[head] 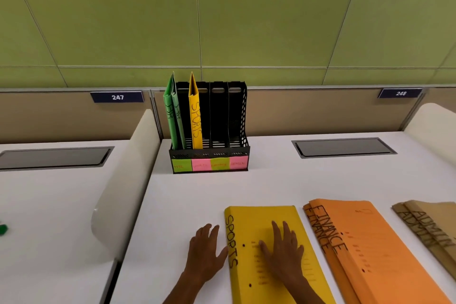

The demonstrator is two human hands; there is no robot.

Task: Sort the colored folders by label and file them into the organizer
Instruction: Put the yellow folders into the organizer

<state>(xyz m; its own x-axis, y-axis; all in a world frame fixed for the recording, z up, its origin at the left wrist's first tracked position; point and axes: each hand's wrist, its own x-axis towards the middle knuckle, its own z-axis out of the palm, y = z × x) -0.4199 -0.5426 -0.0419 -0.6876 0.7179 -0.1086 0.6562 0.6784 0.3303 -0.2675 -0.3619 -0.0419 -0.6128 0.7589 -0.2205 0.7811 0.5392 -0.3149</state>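
Note:
A yellow folder marked SPORTS (249, 219) lies flat on the white desk (197, 192) near me. My right hand (283, 252) rests flat on its cover, fingers spread. My left hand (206, 252) lies on the desk at the folder's left edge, thumb touching the spine. To the right lie two stacked orange FINANCE folders (365, 242) and two brown ADMIN folders (429, 227). At the back stands a black organizer (237, 150) with several slots. Two green HR folders (172, 116) stand in its leftmost slot and a yellow SPORTS folder (195, 116) in the second.
Sticky-note labels (209, 164) in green and pink run along the organizer's front. A grey cable hatch (343, 147) sits in the desk at the back right. A white curved divider (125, 180) separates this desk from the left one. A green wall panel rises behind.

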